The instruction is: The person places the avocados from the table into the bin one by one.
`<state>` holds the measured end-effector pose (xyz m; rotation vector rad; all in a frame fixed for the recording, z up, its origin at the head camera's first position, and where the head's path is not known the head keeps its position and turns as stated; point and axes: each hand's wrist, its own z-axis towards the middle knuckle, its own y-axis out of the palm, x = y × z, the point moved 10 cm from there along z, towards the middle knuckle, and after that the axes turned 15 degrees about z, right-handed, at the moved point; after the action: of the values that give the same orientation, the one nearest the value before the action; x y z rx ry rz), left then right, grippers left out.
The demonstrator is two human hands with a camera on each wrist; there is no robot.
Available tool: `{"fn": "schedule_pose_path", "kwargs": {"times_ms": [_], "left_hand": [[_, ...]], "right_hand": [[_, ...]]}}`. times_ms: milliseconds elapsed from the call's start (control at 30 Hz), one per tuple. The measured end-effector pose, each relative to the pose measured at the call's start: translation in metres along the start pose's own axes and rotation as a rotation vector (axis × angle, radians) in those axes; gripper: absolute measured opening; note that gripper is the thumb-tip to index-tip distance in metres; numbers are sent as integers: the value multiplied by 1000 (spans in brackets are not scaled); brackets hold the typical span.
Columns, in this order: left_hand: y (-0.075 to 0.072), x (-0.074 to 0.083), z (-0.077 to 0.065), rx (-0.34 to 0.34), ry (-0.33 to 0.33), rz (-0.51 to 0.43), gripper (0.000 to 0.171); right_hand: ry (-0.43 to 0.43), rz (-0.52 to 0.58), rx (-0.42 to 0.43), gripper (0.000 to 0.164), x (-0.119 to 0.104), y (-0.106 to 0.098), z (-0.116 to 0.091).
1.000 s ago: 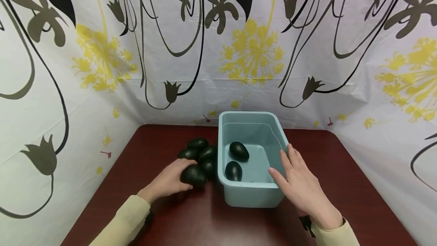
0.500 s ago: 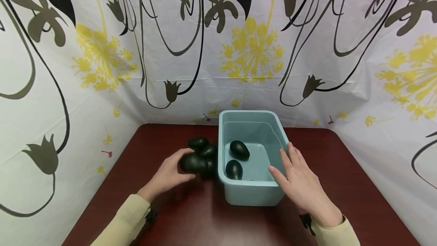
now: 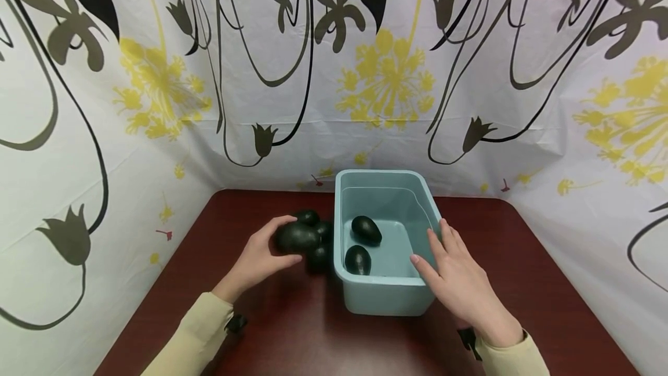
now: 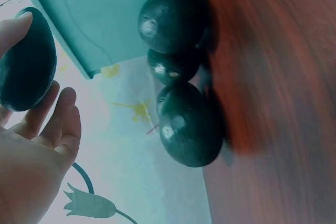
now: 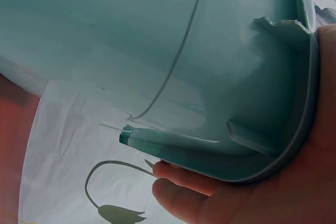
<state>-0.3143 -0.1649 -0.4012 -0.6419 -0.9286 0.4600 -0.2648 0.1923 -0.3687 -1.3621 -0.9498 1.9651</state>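
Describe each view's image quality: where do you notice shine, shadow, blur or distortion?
Head: a soft sheen on the table, shadow to the left of the bin; left wrist: small bright highlights on the avocados, a teal cast, smeared table grain; right wrist: teal cast again, and the bin's edges look jagged and broken in places, probably image distortion.

Blue-green tub (image 5: 157, 40) up close, right hand (image 5: 278, 195) touching its rim, white cloth (image 5: 58, 156) with a green flower (image 5: 121, 214), some red-brown table (image 5: 11, 150).
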Motion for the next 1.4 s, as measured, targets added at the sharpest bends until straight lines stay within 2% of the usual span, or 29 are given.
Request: {"fn": "schedule_pose_path", "kwargs": {"times_ms": [233,367,500,800,1133,1267,1400], "left_hand": [[-16,31,3,11,-1,-42,73],[-22,40,5,19,-14,-51,73],[-21,40,10,28,-28,-77,73],[-14,22,23,55,-1,-132,74],[-19,37,36,80,55,-202,75],[-20,44,42,85,57,-216,76],[-24,58,48,83,60,-232,77]], "right_hand": [[5,-3,-2,88,0,1,0],[7,2,-2,88,0,0,-1],[7,2,2,88,0,0,-1],[11,0,3,88,0,0,-1],[10,0,13,86,0,0,-1],[12,1,11,86,1,0,-1],[11,2,9,86,1,1,-1]]}}
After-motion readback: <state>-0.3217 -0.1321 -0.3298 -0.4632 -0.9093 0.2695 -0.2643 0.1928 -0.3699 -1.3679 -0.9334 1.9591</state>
